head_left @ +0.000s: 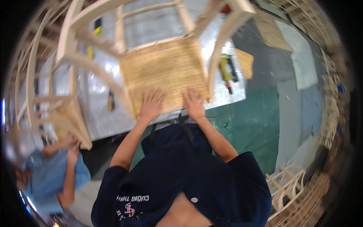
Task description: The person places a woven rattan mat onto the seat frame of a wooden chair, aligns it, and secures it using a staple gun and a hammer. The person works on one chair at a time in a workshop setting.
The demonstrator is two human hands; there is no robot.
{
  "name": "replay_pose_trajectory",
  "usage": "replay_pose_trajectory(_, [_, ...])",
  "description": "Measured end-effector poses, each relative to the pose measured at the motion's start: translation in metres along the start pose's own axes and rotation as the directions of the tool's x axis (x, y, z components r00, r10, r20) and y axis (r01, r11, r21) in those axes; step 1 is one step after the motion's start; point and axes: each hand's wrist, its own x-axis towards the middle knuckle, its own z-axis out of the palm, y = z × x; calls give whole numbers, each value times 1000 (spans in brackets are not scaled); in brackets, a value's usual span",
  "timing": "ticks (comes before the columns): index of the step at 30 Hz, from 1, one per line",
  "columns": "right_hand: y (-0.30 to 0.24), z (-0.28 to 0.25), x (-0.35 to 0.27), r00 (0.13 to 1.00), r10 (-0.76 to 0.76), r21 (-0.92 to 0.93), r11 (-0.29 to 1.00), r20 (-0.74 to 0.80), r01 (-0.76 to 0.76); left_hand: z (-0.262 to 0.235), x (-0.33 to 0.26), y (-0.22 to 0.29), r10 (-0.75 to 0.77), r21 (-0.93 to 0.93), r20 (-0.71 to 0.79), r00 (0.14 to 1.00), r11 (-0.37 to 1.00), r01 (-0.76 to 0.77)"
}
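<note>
A pale wooden chair with a woven straw seat lies tipped on a silver-covered workbench in front of me. My left hand lies flat, fingers spread, on the near edge of the woven seat. Beside it, my right hand also presses flat on the seat with fingers apart. Neither hand grips anything. The chair's curved legs and rails stick up and away from me.
A second woven-seat chair lies at the left, where a person in a light blue shirt has both hands on it. A yellow-green power tool and a wooden board lie on the bench's right end. Stacked chair frames line the room.
</note>
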Motion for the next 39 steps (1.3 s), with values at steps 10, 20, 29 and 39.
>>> replay_pose_trajectory(10, [-1,-14,2,995,-19,-59,998,94,25,19,-61,45,-415,-196,-73,907,898,395])
replay_pose_trajectory(20, [1,-13,3,997,-80,-31,996,2,80,27,-66,35,-435,-186,-153,887,894,407])
replay_pose_trajectory(29, [7,-16,2,995,-100,-75,992,-6,99,30,-65,31,-424,-126,-64,904,902,414])
replay_pose_trajectory(39, [8,-8,3,995,-72,-54,996,61,76,35,-63,32,-450,-80,-36,892,891,447])
